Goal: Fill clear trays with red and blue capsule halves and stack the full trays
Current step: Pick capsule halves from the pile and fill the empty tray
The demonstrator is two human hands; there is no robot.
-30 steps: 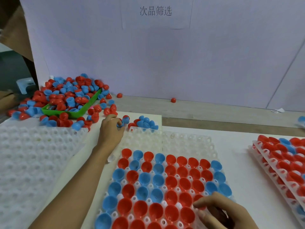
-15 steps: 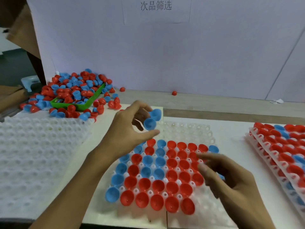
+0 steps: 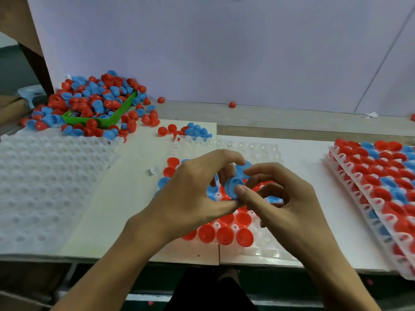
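Over the partly filled clear tray point(image 3: 253, 250) my two hands meet. My left hand point(image 3: 190, 196) holds two blue capsule halves: one point(image 3: 232, 187) pinched between thumb and fingers, another point(image 3: 243, 168) higher up under the index fingertip. My right hand point(image 3: 285, 198) pinches the lower blue half from the right with thumb and forefinger. The tray holds red and blue halves in its cells; the hands hide much of it. A small heap of loose halves point(image 3: 193, 131) lies just behind the tray.
A green bin point(image 3: 116, 116) overflowing with red and blue halves sits at the back left. Empty clear trays point(image 3: 45, 187) lie at the left. A stack of full trays point(image 3: 377, 182) stands at the right. The table's front edge runs under my wrists.
My left hand carried the blue halves from the heap to above the tray. My right hand rose from the tray and now pinches one of them.
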